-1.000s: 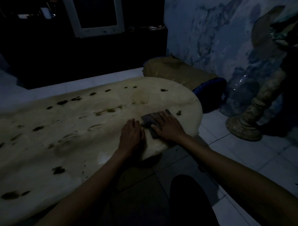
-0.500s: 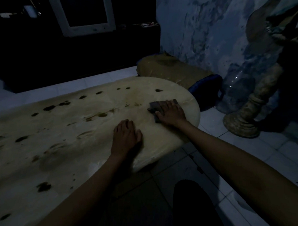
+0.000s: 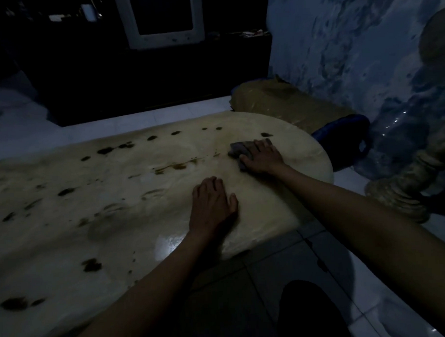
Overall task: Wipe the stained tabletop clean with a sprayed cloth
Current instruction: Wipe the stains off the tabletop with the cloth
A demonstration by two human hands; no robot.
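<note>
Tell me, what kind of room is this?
Probably a dim room in a home: a low stained tabletop over a tiled floor, an old monitor on dark furniture, a peeling blue wall.

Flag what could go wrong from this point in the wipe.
1. The right hand presses the cloth close to the rounded end of the tabletop; a long stroke could run off the edge.
2. Many dark stains lie far to the left, so they may get missed.
3. A shiny, possibly wet patch sits beside the left hand, which lies flat on the top and might slip.
</note>
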